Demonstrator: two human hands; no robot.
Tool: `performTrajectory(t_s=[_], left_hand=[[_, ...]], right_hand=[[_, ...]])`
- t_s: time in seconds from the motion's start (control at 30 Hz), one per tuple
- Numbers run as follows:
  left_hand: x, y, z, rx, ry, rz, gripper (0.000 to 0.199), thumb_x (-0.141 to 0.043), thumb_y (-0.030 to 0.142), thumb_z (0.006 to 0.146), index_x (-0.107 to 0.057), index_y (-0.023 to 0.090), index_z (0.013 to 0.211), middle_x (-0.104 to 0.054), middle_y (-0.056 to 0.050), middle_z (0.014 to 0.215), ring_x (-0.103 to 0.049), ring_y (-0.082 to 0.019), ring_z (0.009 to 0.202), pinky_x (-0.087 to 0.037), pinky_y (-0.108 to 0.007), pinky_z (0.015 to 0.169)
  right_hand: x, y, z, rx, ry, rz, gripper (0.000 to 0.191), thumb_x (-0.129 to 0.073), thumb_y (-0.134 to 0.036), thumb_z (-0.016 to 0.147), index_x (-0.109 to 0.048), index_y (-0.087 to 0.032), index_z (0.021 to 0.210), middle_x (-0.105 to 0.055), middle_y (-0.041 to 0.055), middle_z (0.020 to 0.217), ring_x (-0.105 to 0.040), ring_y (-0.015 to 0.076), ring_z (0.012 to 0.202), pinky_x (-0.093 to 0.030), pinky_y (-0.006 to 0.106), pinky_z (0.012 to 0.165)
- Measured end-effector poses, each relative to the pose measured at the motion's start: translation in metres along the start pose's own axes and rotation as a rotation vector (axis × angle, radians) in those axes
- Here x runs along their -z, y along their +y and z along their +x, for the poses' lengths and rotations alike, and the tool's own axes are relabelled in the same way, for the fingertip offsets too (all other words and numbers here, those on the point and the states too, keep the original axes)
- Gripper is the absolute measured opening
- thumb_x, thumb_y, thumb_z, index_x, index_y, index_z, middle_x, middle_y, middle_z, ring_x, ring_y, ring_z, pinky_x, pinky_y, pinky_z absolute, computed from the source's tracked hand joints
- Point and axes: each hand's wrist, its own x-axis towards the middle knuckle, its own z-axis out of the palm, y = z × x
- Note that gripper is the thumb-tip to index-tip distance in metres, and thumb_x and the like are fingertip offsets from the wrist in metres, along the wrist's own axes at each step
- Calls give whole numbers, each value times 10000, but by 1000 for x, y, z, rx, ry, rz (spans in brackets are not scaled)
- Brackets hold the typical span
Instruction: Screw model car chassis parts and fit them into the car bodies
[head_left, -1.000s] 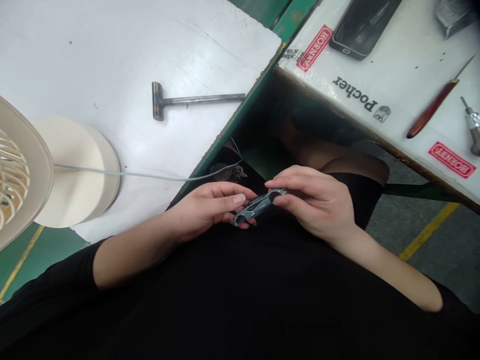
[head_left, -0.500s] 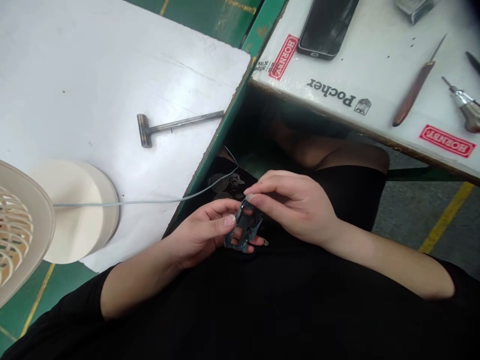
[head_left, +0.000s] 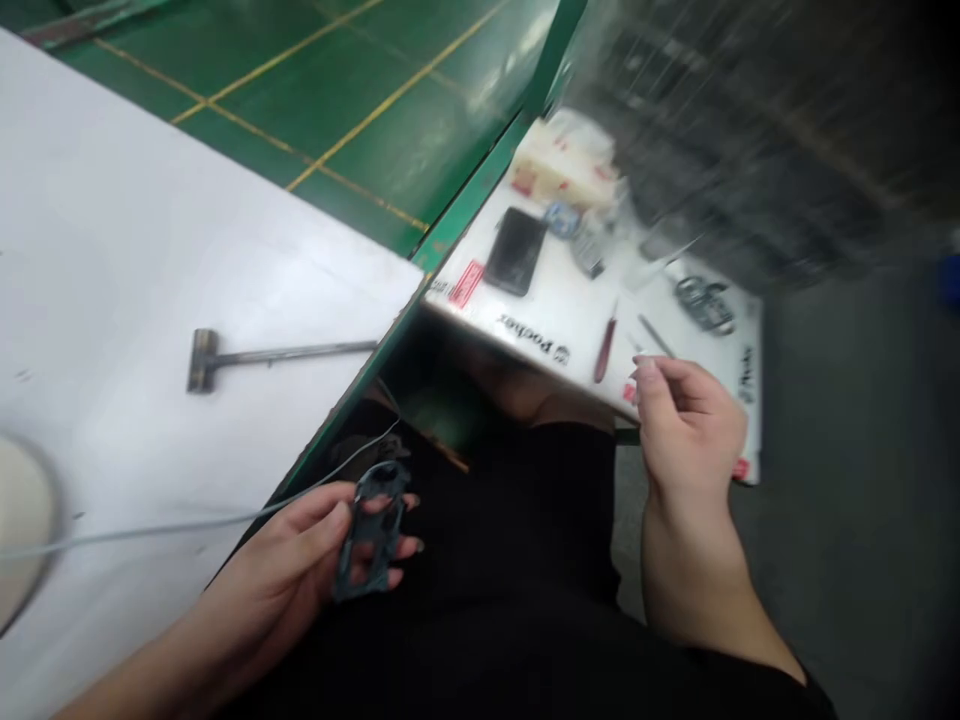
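Observation:
My left hand [head_left: 300, 545] holds a dark grey part with openings [head_left: 373, 530] over my lap, thumb on its near side and fingertips showing behind it. Over the front edge of the board with printed lettering [head_left: 469, 325] is my right hand [head_left: 694, 410], thumb and index finger pinched together. Whatever the pinch holds, if anything, is too small and blurred to make out. Beside that hand, on the board, lie a red-handled pointed tool [head_left: 606, 350] and a slim dark tool [head_left: 656, 335].
A hammer [head_left: 289, 354] lies on the white table [head_left: 112, 240] at left, with a cable [head_left: 187, 527] crossing below it. On the board are a phone [head_left: 516, 250], a dark metal part [head_left: 705, 303] and a pale block [head_left: 562, 165].
My right hand has left the dark part and moved right, to the board's edge. The view has swung, showing more of the board. My left hand still holds the part.

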Motion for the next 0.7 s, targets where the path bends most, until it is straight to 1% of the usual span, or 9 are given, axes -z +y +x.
performTrajectory(t_s=[0.07,0.13,0.23,0.33,0.43,0.5,0.57,0.63,0.7], left_hand=[[9,-3,5,36,63,4,440,-1056,446,912,-901,214,1252,-851,-184,1528,-915,-425,1193,-803,-494,961],[18,-8,11,50,103,-8,492,-1102,436,841,-898,206,1225,-872,-191,1478,-904,-471,1214,-803,-544,980],[28,-15,19,33,141,-32,546,-1147,422,753,-892,205,1184,-895,-189,1416,-888,-515,1244,-804,-565,979],[29,-15,23,-18,185,-55,563,-1158,429,728,-880,222,1172,-899,-171,1416,-893,-516,1224,-813,-563,934],[18,-8,21,-49,203,-37,543,-1136,445,773,-879,223,1197,-883,-158,1468,-911,-481,1178,-821,-533,890],[7,-2,15,-72,179,-7,460,-1103,415,837,-885,207,1184,-892,-147,1436,-918,-443,1164,-821,-503,903],[-6,2,9,-138,127,-12,354,-1071,387,895,-881,190,1120,-921,-121,1275,-927,-399,1137,-813,-478,948],[-13,4,6,-211,43,-64,356,-1082,400,883,-865,180,1058,-919,-110,1167,-931,-390,1110,-808,-485,957],[-14,5,8,-220,-79,-89,388,-1072,434,898,-853,162,1067,-914,-137,1192,-932,-383,1118,-801,-503,981]], right_hand=[[14,19,20,-13,79,-137,465,-728,-648,1101,-883,-215,1170,-856,109,1094,-786,288,941,-664,479,923],[21,30,31,1,74,-215,459,-747,-632,1051,-900,-204,1114,-860,126,1085,-774,297,920,-658,506,947],[15,37,35,11,44,-281,465,-715,-610,1029,-907,-194,1109,-858,147,1094,-753,298,884,-656,511,944],[3,43,34,27,29,-348,465,-658,-569,1057,-904,-198,1193,-859,163,1159,-755,318,970,-639,511,1001],[0,53,40,39,66,-441,410,-653,-464,1042,-888,-181,1223,-835,210,1251,-720,361,1099,-577,569,1081],[6,61,46,47,79,-473,338,-724,-443,987,-878,-172,1116,-810,207,1126,-671,344,994,-556,562,1000],[16,70,52,75,65,-451,281,-822,-485,920,-816,-208,875,-704,122,846,-545,275,785,-505,496,840],[22,78,57,113,52,-389,373,-906,-510,851,-665,-285,678,-507,20,644,-362,218,653,-377,459,710],[22,85,60,144,79,-320,500,-961,-459,799,-515,-351,601,-329,-37,559,-236,199,603,-252,460,666]])
